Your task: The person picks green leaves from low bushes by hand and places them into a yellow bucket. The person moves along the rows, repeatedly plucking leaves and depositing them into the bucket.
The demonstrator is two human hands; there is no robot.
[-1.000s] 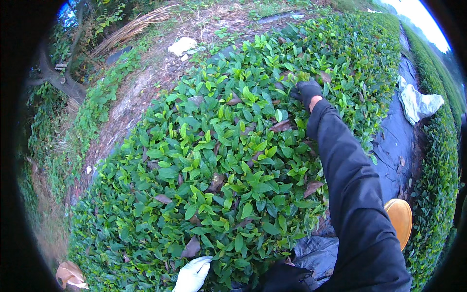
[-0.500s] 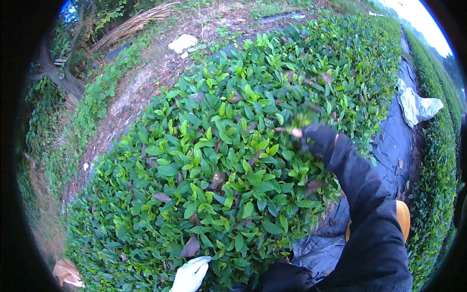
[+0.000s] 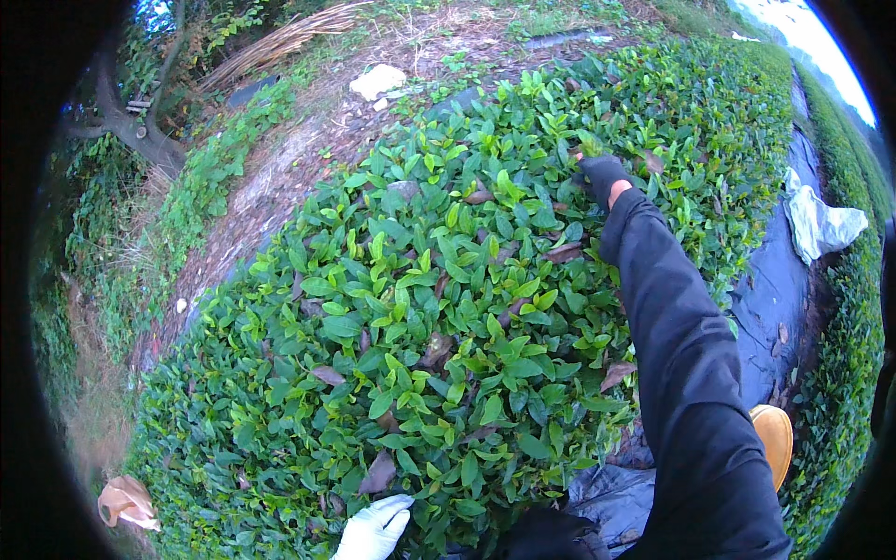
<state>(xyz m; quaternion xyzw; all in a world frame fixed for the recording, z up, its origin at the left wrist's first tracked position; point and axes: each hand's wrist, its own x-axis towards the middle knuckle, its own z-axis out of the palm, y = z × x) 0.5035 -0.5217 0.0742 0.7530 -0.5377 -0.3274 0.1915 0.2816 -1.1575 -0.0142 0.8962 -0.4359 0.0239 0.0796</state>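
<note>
A broad, dense tea hedge [image 3: 439, 308] with glossy leaves and paler young tips fills the middle. My right hand [image 3: 605, 177], in a dark glove with bare fingertips, reaches across its far right part. The fingers are closed at the leaf tops around some green tea shoots [image 3: 590, 145], which are slightly blurred. My left hand [image 3: 375, 529], in a white glove, rests at the hedge's near edge with its fingers stretched out side by side and nothing visible in them. Beside it lies a dry brown leaf [image 3: 378, 473]; other dry leaves are scattered over the hedge.
Dark ground sheeting [image 3: 770, 289] runs along the right side, with a crumpled whitish plastic sheet [image 3: 821, 222] on it. A tan shoe [image 3: 773, 443] shows beside my right sleeve. Another hedge row [image 3: 835, 373] stands farther right. Left are a pale rock [image 3: 377, 81] and a tree trunk [image 3: 140, 135].
My right hand has moved farther away over the hedge, its arm straightening. My left hand stays at the near edge. The whole view has shifted slightly.
</note>
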